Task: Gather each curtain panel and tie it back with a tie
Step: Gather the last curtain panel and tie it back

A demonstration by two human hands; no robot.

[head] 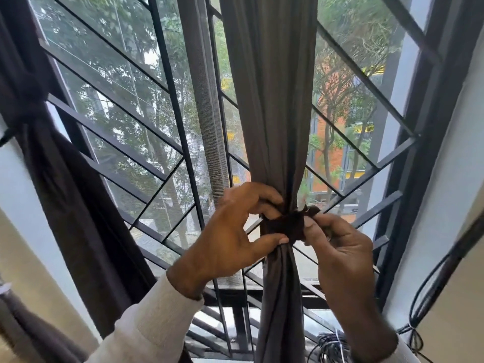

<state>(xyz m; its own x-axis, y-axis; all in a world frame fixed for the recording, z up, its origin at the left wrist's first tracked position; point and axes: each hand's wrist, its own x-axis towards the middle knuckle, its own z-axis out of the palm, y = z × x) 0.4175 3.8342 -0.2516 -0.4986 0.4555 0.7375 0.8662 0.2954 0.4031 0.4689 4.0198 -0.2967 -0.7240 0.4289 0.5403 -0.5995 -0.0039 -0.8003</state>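
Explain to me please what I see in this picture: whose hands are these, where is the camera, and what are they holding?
There is no machine here. A person wears one camera on the head, so you look forward at their own two hands before a barred window. The left hand and the right hand work on a dark tie wrapped around the gathered grey curtain. The fingers of both hands pinch the tie, as if knotting it. At the far left, a darker curtain is already tied back. Black cables hang at the right.

Single head cam, wide-angle, worn by the person, faces fwd & slightly up at barred window (162, 106), close in, both hands at arm's reach in lower-centre frame; no 2nd view.
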